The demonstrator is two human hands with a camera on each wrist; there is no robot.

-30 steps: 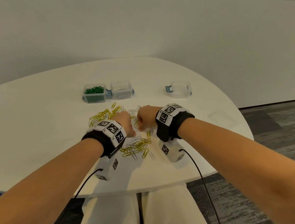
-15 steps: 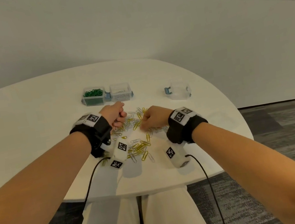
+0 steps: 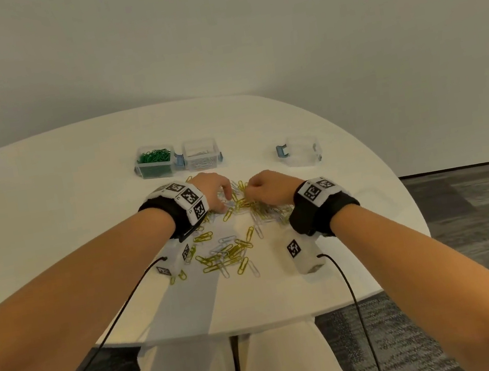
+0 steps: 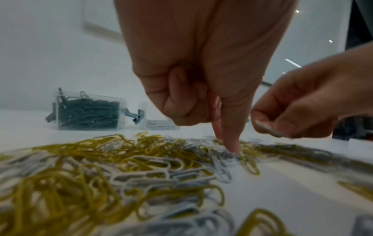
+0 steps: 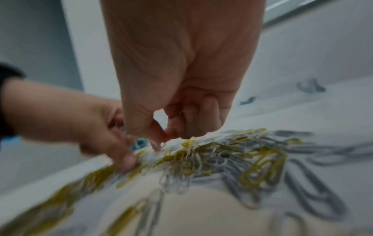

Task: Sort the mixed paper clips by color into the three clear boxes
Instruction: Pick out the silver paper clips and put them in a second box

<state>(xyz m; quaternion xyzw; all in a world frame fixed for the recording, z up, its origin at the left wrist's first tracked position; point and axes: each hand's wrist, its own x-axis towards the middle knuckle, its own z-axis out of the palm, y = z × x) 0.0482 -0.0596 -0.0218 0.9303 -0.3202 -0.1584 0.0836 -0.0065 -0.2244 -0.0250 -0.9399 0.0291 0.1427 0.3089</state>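
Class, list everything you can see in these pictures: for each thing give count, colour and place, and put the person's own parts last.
Table: one, white, rounded, under everything.
Green box: one, clear, full of green clips, far left of the boxes.
Middle box: one, clear, some white clips inside, touching the green box.
Right box: one, clear, blue latch, apart on the right; contents cannot be told.
Loose clips: many, yellow and white, mixed pile in front of the boxes.
Wrist bands: two, black with printed markers.
Cables: two, black, from the wrists.
Floor: grey carpet.
Left hand: fingertip down in the pile.
Right hand: pinching a clip.
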